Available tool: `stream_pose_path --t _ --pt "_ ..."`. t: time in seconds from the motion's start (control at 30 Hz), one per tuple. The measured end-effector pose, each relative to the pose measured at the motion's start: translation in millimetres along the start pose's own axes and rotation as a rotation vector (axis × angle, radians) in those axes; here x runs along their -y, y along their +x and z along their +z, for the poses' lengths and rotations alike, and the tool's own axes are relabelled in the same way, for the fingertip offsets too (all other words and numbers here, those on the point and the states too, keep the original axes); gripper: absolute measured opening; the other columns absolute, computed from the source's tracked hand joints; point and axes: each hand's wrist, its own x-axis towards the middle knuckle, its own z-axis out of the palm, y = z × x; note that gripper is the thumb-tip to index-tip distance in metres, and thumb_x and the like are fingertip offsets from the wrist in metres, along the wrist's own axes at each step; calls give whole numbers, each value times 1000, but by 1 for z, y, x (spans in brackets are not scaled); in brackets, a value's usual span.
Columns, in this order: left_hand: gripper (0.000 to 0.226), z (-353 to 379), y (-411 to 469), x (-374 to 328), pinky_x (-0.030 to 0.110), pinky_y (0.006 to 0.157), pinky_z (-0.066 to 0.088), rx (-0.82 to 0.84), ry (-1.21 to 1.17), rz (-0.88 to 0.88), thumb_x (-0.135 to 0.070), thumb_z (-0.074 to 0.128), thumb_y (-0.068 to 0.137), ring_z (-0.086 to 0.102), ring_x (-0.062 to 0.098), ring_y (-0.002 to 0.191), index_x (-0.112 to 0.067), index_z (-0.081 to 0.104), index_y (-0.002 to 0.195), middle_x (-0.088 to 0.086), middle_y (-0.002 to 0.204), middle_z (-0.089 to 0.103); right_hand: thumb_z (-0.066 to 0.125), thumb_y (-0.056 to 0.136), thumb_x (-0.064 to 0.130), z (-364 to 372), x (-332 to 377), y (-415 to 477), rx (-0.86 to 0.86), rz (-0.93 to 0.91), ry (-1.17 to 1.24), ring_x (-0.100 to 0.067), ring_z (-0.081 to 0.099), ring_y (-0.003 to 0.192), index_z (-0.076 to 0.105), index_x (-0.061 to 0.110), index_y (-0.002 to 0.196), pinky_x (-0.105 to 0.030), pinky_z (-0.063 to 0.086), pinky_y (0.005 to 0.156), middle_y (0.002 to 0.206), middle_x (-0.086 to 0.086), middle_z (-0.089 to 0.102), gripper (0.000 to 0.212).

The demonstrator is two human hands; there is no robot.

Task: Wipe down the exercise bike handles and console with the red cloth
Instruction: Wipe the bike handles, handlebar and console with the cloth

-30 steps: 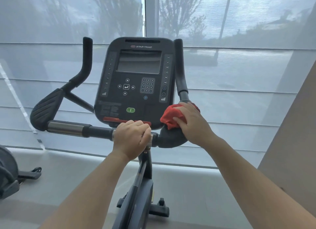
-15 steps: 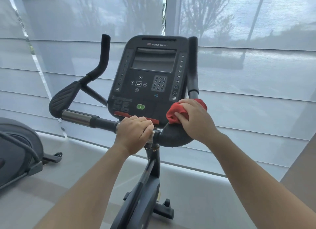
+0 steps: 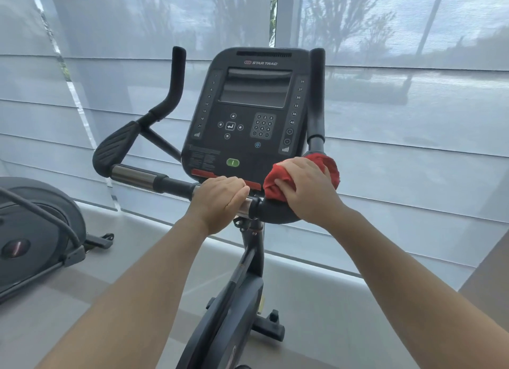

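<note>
A dark exercise bike stands straight ahead, its console (image 3: 248, 115) upright with a blank screen and keypad. The handlebar (image 3: 143, 177) runs across below the console, with a padded left grip and two upright black horns. My left hand (image 3: 220, 202) is closed around the bar's centre, just under the console. My right hand (image 3: 305, 192) presses the bunched red cloth (image 3: 329, 167) onto the curved right elbow pad of the handlebar (image 3: 275, 214), at the foot of the right horn (image 3: 316, 93). The cloth hides most of that pad's top.
Another exercise machine (image 3: 33, 231) sits on the floor at the left. Sheer blinds (image 3: 413, 120) cover the windows behind the bike. The bike's frame and foot (image 3: 242, 313) drop down between my forearms. A wall edge (image 3: 490, 272) shows at the right.
The view has swung left, bringing the neighbouring machine into sight. My right hand with the cloth has shifted slightly up and outward on the right pad. My left hand keeps its grip.
</note>
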Motion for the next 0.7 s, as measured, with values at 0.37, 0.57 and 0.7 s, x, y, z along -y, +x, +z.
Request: stream_pose_path --t 0.37,0.57,0.7 --pt "47 -4 2 5 34 72 36 43 21 40 -41 9 85 43 17 73 -21 51 84 -6 78 51 46 87 39 -13 -12 -25 -16 -109 127 -14 48 116 59 19 114 -32 35 103 119 7 58 35" --pt "44 1 4 9 33 69 37 28 36 50 -41 9 87 44 17 71 -23 49 81 -8 75 48 41 88 40 1 8 -33 -96 10 142 -15 49 111 60 21 110 -31 34 101 113 6 60 35" --pt "51 0 6 11 33 66 35 35 29 95 -43 6 86 49 19 74 -22 53 84 -6 78 55 41 90 38 13 23 -58 -185 30 177 -14 47 115 58 18 114 -28 33 104 117 5 58 37"
